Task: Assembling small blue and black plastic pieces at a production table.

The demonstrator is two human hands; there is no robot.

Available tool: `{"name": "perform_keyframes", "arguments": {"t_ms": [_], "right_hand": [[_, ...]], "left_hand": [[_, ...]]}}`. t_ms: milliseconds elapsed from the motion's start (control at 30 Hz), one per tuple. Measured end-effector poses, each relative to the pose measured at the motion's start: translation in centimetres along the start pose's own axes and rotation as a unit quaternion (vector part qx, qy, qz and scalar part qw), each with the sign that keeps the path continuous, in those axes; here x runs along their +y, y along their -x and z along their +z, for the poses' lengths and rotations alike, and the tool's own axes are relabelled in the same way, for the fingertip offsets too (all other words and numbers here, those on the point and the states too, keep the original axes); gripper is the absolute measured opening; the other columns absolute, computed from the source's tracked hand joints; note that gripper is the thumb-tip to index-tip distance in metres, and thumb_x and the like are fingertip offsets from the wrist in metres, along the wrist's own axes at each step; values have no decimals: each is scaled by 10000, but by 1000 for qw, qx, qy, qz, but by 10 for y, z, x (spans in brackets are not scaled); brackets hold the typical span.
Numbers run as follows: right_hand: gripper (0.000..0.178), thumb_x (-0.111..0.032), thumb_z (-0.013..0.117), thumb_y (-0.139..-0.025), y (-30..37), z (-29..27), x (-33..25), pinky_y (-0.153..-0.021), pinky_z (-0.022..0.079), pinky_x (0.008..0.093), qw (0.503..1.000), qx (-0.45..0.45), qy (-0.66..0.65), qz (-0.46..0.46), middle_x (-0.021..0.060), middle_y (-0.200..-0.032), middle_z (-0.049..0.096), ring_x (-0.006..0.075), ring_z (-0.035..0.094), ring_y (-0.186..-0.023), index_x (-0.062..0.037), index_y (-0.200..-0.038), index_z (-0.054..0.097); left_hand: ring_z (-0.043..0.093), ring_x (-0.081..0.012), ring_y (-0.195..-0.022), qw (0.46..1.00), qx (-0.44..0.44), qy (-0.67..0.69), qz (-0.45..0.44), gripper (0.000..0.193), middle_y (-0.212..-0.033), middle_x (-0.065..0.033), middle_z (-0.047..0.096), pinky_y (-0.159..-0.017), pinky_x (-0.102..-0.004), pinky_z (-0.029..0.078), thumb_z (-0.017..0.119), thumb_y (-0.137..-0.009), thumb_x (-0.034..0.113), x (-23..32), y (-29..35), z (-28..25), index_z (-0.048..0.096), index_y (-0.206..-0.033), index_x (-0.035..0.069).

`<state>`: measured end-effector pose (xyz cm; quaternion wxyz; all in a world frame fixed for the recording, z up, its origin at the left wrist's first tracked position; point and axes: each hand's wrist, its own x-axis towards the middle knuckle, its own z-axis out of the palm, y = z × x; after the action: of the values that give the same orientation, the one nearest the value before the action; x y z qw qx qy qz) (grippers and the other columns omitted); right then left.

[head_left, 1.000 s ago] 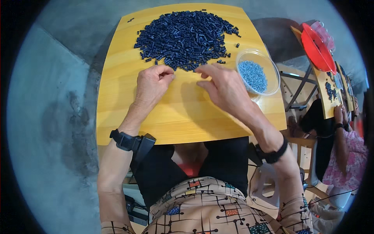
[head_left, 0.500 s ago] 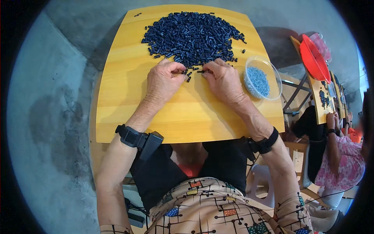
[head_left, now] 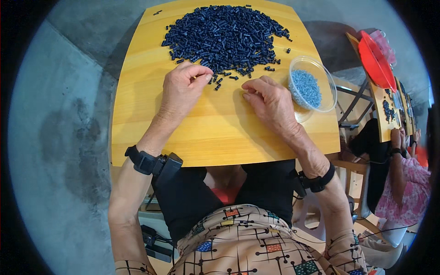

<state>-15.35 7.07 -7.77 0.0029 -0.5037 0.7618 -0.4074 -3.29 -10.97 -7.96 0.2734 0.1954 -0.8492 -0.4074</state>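
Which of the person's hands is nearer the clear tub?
Right: the right hand is just left of the clear tub; the left hand is farther left, by the dark pile.

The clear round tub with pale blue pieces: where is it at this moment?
In the head view, the clear tub stands on the yellow table, near its right edge, just to the right of the right hand.

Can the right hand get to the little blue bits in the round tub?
Probably yes. The right hand is right beside the clear tub. The tub looks open on top, so only its side seems to stand between the hand and the blue bits.
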Motion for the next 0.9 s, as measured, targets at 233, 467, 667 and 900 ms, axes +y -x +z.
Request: {"name": "perform_keyframes", "arguments": {"t_ms": [233, 467, 667, 900], "right_hand": [[143, -64, 648, -723, 13, 0, -8, -668, 499, 388, 998, -18, 37, -39, 130, -801, 597, 313, 607, -766, -28, -859, 622], [136, -47, 650, -716, 16, -2, -5, -674, 492, 384, 1000, -12, 11, -24, 125, -797, 593, 311, 598, -771, -32, -847, 619], [124, -29, 644, -709, 22, 1, 0, -658, 488, 378, 999, 15, -10, -31, 117, -770, 584, 300, 594, -736, -37, -830, 618], [158, 17, 646, -710, 21, 0, 4, -625, 485, 329, 999, 6, -6, -39, 108, -770, 590, 259, 599, -710, -27, -861, 636]], "left_hand": [[569, -179, -646, 990, -18, -106, 88, 103, -721, -77, 580, -594, -284, 450, 652, -768, 81, 7, -5, 10, 674, -848, 21], [591, -269, -730, 965, -39, -193, 173, 113, -756, -91, 579, -641, -356, 470, 669, -744, 119, 28, -16, 27, 671, -838, 56], [595, -294, -764, 945, -91, -286, 134, 109, -774, -94, 576, -669, -399, 478, 667, -742, 151, 31, -22, 40, 667, -812, 67], [594, -300, -745, 952, -104, -251, 142, 90, -796, -97, 576, -659, -411, 475, 655, -753, 146, 27, -21, 42, 662, -810, 77]]}}
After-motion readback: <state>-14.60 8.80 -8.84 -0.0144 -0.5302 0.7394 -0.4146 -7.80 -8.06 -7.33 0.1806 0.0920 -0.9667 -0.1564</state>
